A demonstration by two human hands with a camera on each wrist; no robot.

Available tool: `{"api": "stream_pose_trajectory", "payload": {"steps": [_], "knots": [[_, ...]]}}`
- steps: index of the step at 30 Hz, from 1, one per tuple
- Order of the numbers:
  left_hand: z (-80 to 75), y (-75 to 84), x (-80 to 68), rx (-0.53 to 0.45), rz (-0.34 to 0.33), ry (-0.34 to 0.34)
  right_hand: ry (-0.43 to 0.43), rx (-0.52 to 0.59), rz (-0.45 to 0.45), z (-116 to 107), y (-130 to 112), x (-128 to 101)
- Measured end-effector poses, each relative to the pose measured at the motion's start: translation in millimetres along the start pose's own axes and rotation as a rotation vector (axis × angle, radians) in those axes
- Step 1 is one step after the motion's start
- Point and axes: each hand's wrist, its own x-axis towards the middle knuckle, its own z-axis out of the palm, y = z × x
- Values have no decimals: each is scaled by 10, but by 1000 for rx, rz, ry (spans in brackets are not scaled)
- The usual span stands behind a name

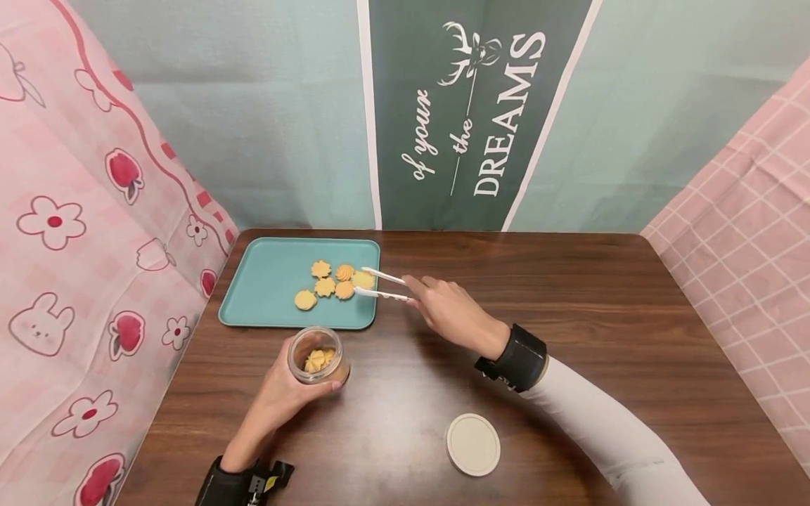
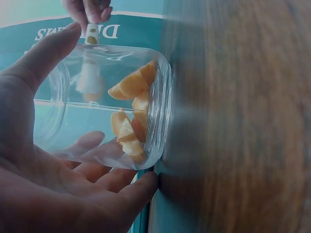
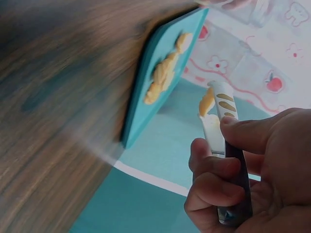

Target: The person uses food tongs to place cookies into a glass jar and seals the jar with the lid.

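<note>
Nearest the camera, your white sleeve point(image 1: 607, 422) enters at the lower right of the frame and ends at a black wristband point(image 1: 515, 358). Across the upper part hangs a teal backdrop point(image 1: 278, 126) with a dark green lettered panel point(image 1: 411, 56); pink patterned cloth point(image 1: 53, 267) covers the left side. Below, the brown wood-grain table point(image 1: 569, 295) fills the middle and bottom. Locate the turquoise tray point(image 1: 272, 274) on it, left of centre. Your right hand point(image 1: 452, 313), just right of centre, is clamped round the tongs point(image 1: 382, 294), which point left over the tray's right end. Your left hand point(image 1: 275, 390), lower left, is clamped round the glass jar point(image 1: 342, 365), thumb on one side, fingers on the other. The jar stands upright, just below the tray's front edge, with several jar cookies point(image 1: 319, 360) at its bottom. At lower right of centre, a pale round lid point(image 1: 473, 444) lies flat, well apart from both hands. Five tray cookies point(image 1: 325, 287) sit grouped toward the tray's right part; one tong-held cookie point(image 3: 206, 102) is pinched between the tong tips, clear of the tray surface.
</note>
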Motion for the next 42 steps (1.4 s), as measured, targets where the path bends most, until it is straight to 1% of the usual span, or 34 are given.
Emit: {"api": "stream_pose_trajectory", "payload": {"steps": [7, 16, 23, 28, 34, 36, 42], "knots": [[0, 11, 4, -15, -1, -6, 51, 5, -48, -102, -128, -54], [-10, 19, 16, -18, 5, -3, 72, 25, -95, -229, -279, -97], [0, 46, 58, -39, 19, -21, 79, 37, -106, -306, -357, -143], [-10, 73, 52, -50, 21, -19, 58, 44, -125, -313, -408, -160], [-7, 73, 28, -62, -1, -17, 23, 57, -148, -316, -500, -186], [-7, 70, 21, -51, -15, -15, 13, 65, -163, -317, -541, -195], [-14, 65, 2, 27, -59, 6, -33, 56, -205, -283, -638, -218]]}}
